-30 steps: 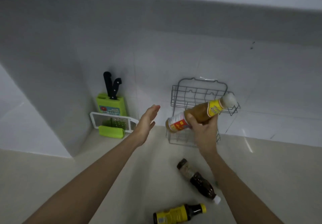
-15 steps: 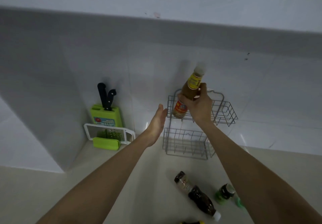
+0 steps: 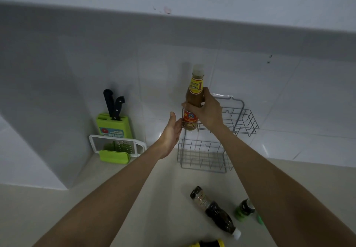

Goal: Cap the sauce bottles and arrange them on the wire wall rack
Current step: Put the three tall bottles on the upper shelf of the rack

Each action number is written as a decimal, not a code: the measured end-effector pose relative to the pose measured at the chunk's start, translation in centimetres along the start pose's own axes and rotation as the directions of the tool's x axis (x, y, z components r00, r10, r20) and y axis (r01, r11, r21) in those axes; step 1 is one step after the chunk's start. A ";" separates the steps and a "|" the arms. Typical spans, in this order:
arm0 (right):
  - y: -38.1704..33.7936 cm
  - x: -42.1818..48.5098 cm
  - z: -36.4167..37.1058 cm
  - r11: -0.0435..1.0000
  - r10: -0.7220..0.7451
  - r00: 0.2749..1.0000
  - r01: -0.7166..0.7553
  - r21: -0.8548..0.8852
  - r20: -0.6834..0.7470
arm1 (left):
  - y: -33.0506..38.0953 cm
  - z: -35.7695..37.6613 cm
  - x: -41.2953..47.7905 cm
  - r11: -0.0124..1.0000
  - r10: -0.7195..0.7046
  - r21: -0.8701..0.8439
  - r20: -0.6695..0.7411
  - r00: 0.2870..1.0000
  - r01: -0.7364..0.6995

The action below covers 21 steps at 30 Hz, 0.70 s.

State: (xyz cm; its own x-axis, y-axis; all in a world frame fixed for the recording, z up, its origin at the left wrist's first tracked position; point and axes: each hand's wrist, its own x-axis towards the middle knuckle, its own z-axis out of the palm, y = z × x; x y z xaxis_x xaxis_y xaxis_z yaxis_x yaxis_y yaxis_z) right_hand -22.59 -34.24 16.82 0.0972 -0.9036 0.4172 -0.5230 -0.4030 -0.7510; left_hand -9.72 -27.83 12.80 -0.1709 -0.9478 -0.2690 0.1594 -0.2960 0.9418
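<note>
Right hand (image 3: 209, 112) fingers (image 3: 207, 94) around upright sauce bottle (image 3: 193, 100); left hand (image 3: 170, 131) fingers spread, just beside it

Wire wall rack (image 3: 234, 120): thin grey metal wire, matt coating. Wall tiles (image 3: 289, 92): glossy, smooth, reflecting light. Countertop (image 3: 154, 198): smooth, matt beige. Sauce bottle (image 3: 193, 100): clear smooth body, probably plastic, with glossy printed paper labels and a pale plastic cap. Knife block (image 3: 113, 126): green matt plastic. Knife handles (image 3: 113, 105): black, semi-gloss. Grater (image 3: 117, 146): white plastic frame, perforated metal plate.
</note>
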 end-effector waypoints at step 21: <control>15.1 -23.5 -0.1 0.701 0.621 0.547 -0.069 -0.710 0.561 | -12.8 -3.6 -3.5 0.932 -0.164 0.282 -0.236 0.958 0.229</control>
State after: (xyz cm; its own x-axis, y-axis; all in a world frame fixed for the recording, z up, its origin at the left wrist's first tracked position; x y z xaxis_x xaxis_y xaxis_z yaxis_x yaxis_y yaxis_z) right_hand -32.81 -19.03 -4.28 0.2034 -0.8259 -0.5259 -0.9743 -0.1176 -0.1922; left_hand -7.67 -21.12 0.95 0.0392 -0.8870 -0.4600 -0.1645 -0.4598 0.8726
